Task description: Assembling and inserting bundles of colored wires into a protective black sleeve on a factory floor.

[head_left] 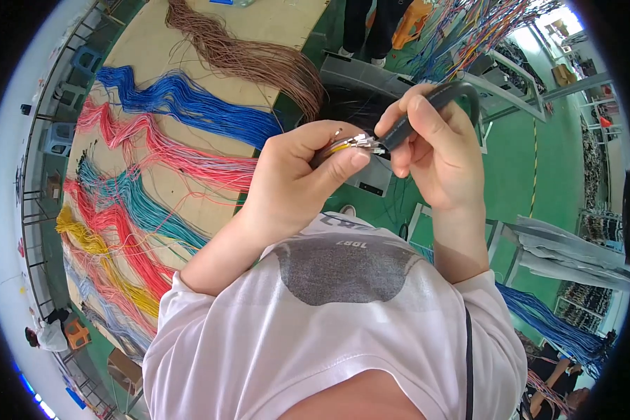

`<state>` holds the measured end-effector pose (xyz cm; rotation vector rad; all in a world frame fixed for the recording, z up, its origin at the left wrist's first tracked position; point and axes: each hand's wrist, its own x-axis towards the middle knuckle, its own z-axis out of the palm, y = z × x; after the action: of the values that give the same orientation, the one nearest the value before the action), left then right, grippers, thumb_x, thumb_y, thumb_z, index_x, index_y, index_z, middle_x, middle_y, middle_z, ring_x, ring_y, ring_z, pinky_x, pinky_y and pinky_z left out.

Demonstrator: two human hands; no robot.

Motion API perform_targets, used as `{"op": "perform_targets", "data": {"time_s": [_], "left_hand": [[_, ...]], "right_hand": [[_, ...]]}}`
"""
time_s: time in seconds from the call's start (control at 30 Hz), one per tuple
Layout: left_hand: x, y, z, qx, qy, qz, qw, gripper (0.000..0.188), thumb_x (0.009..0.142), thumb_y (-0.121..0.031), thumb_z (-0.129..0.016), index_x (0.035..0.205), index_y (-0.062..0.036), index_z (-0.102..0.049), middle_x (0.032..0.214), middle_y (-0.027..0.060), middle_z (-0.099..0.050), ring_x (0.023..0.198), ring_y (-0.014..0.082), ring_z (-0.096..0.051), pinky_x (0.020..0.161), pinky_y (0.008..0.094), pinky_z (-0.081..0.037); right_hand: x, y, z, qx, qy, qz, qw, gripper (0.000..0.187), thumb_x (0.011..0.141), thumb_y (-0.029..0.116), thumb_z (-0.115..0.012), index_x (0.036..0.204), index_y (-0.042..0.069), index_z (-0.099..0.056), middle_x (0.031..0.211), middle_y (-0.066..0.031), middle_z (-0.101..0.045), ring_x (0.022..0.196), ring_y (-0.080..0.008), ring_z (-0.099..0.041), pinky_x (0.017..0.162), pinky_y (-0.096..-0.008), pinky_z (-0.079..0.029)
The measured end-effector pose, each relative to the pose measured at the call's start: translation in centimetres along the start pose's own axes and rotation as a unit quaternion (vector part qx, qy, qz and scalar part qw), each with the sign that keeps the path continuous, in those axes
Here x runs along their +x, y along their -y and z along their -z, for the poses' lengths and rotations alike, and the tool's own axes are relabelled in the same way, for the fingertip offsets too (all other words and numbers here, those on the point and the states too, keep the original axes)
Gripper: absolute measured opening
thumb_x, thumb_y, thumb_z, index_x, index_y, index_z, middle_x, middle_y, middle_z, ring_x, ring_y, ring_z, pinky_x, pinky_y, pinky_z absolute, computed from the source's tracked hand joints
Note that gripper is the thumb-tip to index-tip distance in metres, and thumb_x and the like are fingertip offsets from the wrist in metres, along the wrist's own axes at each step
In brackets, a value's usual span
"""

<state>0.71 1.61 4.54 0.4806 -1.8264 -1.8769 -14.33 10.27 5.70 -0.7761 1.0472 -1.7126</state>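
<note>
My left hand is closed round a small bundle of wires, with a yellow one among them. Silvery metal terminals stick out past its thumb and forefinger. Between the fingers and thumb of my right hand is a black tube, bent in a loop over the back of that hand. The tube's end meets the terminals; how far they reach inside cannot be made out. Both hands are raised in front of my chest, above the table's right edge.
On the wooden table at the left lie long wire bundles: brown, blue, pink, teal and yellow. More coloured wires hang at the upper right by a metal frame. A person's legs show beyond.
</note>
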Motion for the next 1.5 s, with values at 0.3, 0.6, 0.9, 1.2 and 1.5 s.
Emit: {"op": "perform_targets", "data": {"time_s": [0.3, 0.6, 0.9, 1.2, 1.5], "left_hand": [[0.5, 1.6, -1.4, 0.113, -0.134, -0.127, 0.976, 0.013, 0.077, -0.003, -0.056, 0.089, 0.0029, -0.054, 0.075, 0.0092, -0.057, 0.064, 0.0147, -0.053, 0.056, 0.0236, -0.042], [1.0, 2.0, -1.6, 0.245, -0.079, -0.180, 0.949, 0.017, 0.081, -0.007, -0.048, 0.095, 0.0024, -0.046, 0.076, 0.0183, -0.054, 0.066, 0.0348, -0.054, 0.054, 0.0382, -0.043], [1.0, 0.7, -1.1, 0.411, -0.023, -0.160, 0.897, 0.010, 0.077, -0.008, -0.049, 0.080, -0.0017, -0.042, 0.063, 0.0132, -0.051, 0.056, 0.0293, -0.054, 0.046, 0.0358, -0.044], [1.4, 0.8, -1.5, 0.493, -0.036, -0.198, 0.847, 0.012, 0.070, -0.006, -0.050, 0.077, -0.0031, -0.041, 0.063, 0.0100, -0.049, 0.051, 0.0239, -0.054, 0.043, 0.0324, -0.044], [2.0, 0.9, -0.7, 0.464, -0.005, -0.257, 0.848, 0.011, 0.068, -0.005, -0.050, 0.076, -0.0030, -0.042, 0.063, 0.0093, -0.048, 0.052, 0.0241, -0.054, 0.043, 0.0327, -0.044]], "right_hand": [[-0.7, -2.7, -2.6, 0.013, -0.105, 0.142, 0.984, 0.017, 0.087, 0.019, -0.046, 0.089, 0.003, -0.047, 0.086, -0.0163, -0.057, 0.058, -0.0133, -0.053, 0.051, -0.0251, -0.045], [-0.4, -3.3, -1.7, 0.095, -0.085, 0.134, 0.983, 0.018, 0.087, 0.021, -0.045, 0.092, 0.004, -0.049, 0.089, -0.0145, -0.058, 0.058, -0.0124, -0.052, 0.054, -0.0259, -0.045], [-0.2, -2.8, -0.9, 0.005, -0.054, 0.221, 0.974, 0.014, 0.079, -0.002, -0.051, 0.091, -0.001, -0.044, 0.086, -0.0204, -0.057, 0.058, -0.0157, -0.059, 0.054, -0.0240, -0.050], [-0.6, -2.7, -1.6, -0.082, -0.121, 0.260, 0.955, 0.010, 0.083, 0.005, -0.047, 0.090, -0.001, -0.044, 0.085, -0.0188, -0.057, 0.055, -0.0153, -0.055, 0.051, -0.0250, -0.048], [-0.6, -1.2, -1.2, -0.109, -0.103, 0.146, 0.978, 0.012, 0.081, 0.006, -0.052, 0.087, -0.001, -0.046, 0.081, -0.0184, -0.058, 0.052, -0.0166, -0.055, 0.047, -0.0248, -0.048]]}}
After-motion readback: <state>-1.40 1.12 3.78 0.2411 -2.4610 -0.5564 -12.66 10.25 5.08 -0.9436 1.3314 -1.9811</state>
